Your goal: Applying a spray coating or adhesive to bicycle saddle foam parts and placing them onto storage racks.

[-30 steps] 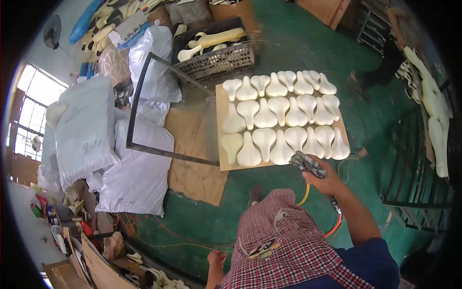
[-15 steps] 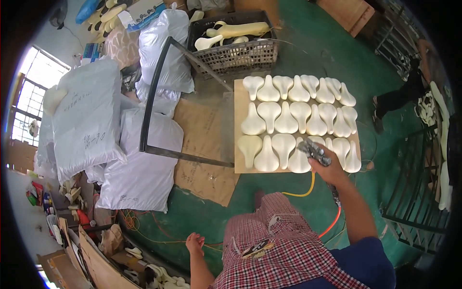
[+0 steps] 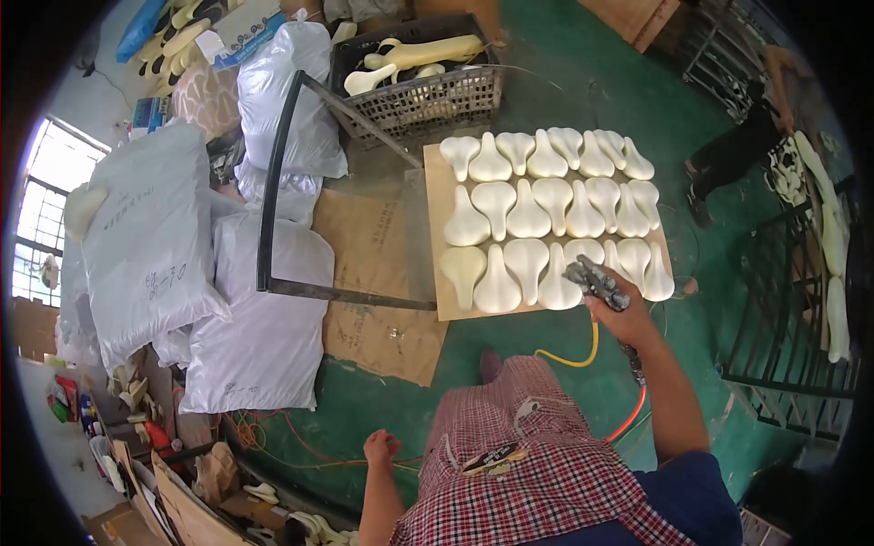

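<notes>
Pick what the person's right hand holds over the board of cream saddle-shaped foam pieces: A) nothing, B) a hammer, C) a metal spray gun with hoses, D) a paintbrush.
C: the right hand grips a grey metal spray gun, with yellow and red hoses trailing from it, at the near edge of the wooden board of cream saddle-shaped foam pieces.

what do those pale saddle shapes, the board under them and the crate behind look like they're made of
Saddle shapes: likely moulded foam or plastic; cream, smooth, matte, rounded edges. Board: looks like plywood; flat, tan, thin bare edge. Crate: seemingly dark plastic, walls an open grid. Right hand holds a grey metal-looking spray gun.
</notes>
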`<state>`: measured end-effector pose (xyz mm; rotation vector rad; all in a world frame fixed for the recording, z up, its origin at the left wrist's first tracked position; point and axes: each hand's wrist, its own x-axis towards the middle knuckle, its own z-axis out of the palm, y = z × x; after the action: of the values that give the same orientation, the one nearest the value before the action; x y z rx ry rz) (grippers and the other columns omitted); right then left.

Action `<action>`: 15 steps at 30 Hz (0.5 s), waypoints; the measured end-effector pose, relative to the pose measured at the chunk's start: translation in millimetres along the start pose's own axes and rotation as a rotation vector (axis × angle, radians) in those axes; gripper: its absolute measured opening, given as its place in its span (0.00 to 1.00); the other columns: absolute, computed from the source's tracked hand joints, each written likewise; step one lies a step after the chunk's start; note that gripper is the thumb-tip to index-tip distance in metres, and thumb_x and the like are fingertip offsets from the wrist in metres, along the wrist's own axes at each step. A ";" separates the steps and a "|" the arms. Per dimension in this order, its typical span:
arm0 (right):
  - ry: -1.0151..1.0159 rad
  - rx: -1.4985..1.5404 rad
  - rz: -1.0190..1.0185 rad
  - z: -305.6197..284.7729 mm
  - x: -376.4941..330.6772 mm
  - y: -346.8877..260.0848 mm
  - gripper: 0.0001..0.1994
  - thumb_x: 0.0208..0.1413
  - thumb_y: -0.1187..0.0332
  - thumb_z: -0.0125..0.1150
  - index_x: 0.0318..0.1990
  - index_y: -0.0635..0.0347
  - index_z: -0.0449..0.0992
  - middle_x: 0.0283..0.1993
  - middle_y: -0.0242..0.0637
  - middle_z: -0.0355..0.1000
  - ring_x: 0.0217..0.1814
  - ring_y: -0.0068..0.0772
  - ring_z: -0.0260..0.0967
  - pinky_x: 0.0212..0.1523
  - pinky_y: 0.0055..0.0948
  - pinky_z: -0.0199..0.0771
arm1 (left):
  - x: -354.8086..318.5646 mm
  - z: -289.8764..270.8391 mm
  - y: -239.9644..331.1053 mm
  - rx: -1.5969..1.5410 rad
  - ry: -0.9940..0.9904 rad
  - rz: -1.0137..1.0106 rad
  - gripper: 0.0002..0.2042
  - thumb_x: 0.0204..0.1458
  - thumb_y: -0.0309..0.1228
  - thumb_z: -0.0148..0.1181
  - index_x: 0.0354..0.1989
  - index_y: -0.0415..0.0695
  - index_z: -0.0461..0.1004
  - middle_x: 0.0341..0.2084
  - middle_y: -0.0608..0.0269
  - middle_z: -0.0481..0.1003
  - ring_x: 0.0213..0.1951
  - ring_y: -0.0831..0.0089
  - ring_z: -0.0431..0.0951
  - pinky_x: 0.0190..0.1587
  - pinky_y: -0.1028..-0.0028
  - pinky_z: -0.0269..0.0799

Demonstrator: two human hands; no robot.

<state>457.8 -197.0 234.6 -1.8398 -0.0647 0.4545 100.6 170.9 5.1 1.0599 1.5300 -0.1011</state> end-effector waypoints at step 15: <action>-0.056 -0.203 -0.030 71.0 -148.6 26.5 0.22 0.41 0.71 0.58 0.48 0.59 0.65 0.32 0.32 0.69 0.30 0.20 0.64 0.33 0.21 0.66 | 19.7 -108.1 -53.3 0.085 -0.104 0.023 0.10 0.46 0.31 0.50 0.36 0.42 0.67 0.26 0.61 0.70 0.19 0.68 0.72 0.20 0.76 0.67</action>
<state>291.8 -181.2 233.4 -2.0218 -0.1823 0.4925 -12.3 215.9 -6.4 1.1218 1.4297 -0.2034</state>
